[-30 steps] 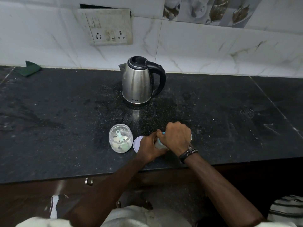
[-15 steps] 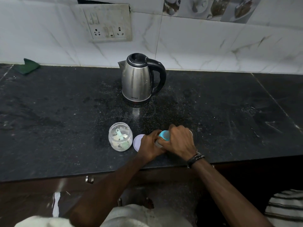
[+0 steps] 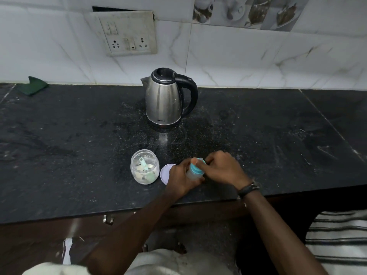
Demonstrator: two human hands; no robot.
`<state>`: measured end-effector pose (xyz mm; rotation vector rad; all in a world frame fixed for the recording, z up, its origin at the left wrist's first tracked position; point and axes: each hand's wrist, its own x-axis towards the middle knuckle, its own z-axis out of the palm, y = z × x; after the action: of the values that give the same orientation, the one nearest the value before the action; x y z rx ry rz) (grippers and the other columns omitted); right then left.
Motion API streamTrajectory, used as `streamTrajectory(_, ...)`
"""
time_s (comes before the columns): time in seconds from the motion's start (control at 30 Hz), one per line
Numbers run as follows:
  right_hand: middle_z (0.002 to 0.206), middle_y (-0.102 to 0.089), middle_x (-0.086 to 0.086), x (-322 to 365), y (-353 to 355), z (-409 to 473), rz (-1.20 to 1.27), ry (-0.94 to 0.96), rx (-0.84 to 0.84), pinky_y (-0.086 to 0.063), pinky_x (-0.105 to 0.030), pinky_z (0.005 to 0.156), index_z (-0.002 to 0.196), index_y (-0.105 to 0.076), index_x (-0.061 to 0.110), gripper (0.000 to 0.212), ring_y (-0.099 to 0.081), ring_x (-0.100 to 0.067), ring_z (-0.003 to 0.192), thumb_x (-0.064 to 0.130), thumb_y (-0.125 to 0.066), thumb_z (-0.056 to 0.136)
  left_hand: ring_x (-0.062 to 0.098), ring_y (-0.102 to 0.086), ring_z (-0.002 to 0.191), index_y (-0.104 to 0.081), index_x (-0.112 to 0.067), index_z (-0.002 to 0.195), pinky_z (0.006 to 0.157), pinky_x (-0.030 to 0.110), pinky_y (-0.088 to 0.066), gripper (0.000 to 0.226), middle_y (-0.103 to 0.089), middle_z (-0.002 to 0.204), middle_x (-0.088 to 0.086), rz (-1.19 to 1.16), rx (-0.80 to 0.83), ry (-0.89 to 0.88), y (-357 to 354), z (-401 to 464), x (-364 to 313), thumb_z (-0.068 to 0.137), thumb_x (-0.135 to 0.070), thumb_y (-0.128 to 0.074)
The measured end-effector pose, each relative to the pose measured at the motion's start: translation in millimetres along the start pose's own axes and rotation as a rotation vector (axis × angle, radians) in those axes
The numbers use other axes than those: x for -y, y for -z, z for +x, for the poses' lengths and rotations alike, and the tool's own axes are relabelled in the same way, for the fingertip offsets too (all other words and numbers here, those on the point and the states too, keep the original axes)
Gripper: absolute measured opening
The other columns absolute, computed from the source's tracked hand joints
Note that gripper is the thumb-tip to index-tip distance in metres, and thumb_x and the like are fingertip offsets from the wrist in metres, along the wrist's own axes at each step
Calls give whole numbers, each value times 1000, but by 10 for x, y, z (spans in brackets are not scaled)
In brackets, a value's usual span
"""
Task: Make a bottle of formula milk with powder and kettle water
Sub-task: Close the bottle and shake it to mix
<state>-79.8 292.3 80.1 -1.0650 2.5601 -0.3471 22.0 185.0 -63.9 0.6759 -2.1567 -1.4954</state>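
A small clear baby bottle [image 3: 193, 175] with a teal cap [image 3: 196, 167] stands near the counter's front edge. My left hand [image 3: 179, 180] wraps around its body. My right hand [image 3: 222, 168] closes over the teal cap from the right. Left of them sits an open clear jar [image 3: 144, 166] of pale powder with a teal scoop inside, and its white lid [image 3: 165, 173] lies flat between jar and bottle. The steel kettle [image 3: 164, 98] with a black handle stands farther back, lid shut, spout to the left.
The black stone counter [image 3: 278, 145] is dusted with powder specks around the kettle. A green cloth [image 3: 31, 87] lies at the far left by the tiled wall. A switch and socket plate [image 3: 127, 33] hangs above. A striped cloth [image 3: 337, 241] is at lower right.
My right hand has shifted from fully covering the bottle top to the right side, so the teal cap now shows. The bottle stays in place in my left hand.
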Motion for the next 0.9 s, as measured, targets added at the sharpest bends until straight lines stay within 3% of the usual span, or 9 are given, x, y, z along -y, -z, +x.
streamTrajectory(0.1, 67, -68, -2, -247, 172, 107, 119, -62, -39, -56, -42, 67, 76, -64, 15, 82, -65, -20, 64, 88, -27, 77, 5, -68, 99, -59, -26, 123, 87, 39, -55, 67, -72, 108, -9, 39, -18, -21, -4, 7, 17, 64, -45, -87)
streamTrajectory(0.17, 85, -68, -4, -444, 164, 174, -33, -96, -126, -52, -41, 69, 88, -60, 17, 59, -64, -25, 80, 73, -43, 87, 6, -67, 103, -57, -26, 126, 91, 38, -55, 72, -71, 113, -8, 51, -6, -19, -2, 13, 31, 64, -47, -87)
streamTrajectory(0.23, 105, -65, -10, -583, 95, 223, -189, -141, -83, -49, -39, 72, 102, -56, 14, 45, -61, -30, 95, 55, -62, 86, 6, -67, 105, -57, -25, 128, 92, 38, -55, 75, -71, 115, -8, 60, 7, -17, 2, 22, 49, 63, -49, -86)
streamTrajectory(0.4, 122, -60, -13, -670, -90, 248, -152, -169, 0, -51, -43, 85, 120, -54, 13, 62, -59, -32, 109, 43, -81, 74, 5, -67, 105, -58, -23, 128, 93, 37, -55, 75, -71, 116, -8, 73, 4, -17, 4, 29, 35, 63, -46, -87)
streamTrajectory(0.63, 107, -69, -5, -611, -42, 276, 113, -72, -86, -54, -39, 85, 109, -66, 20, 46, -64, -24, 100, 33, -83, 68, 5, -67, 102, -59, -25, 125, 91, 35, -56, 72, -72, 112, -9, 80, -15, -10, 1, 32, 31, 62, -42, -89)
streamTrajectory(0.8, 115, -55, -4, -455, 190, 257, 80, 164, -38, -47, -38, 92, 140, -49, 31, 76, -53, -21, 110, 38, -83, 72, 5, -67, 104, -58, -25, 126, 92, 31, -55, 73, -71, 114, -8, 72, 3, -6, 0, 32, 40, 62, -41, -89)
streamTrajectory(0.9, 111, -63, 1, -295, 335, 208, 151, 213, -67, -55, -37, 82, 134, -50, 23, 81, -62, -16, 98, 43, -88, 65, 7, -67, 101, -60, -21, 125, 89, 25, -53, 70, -72, 112, -6, 83, -9, -1, -4, 36, 19, 63, -34, -92)
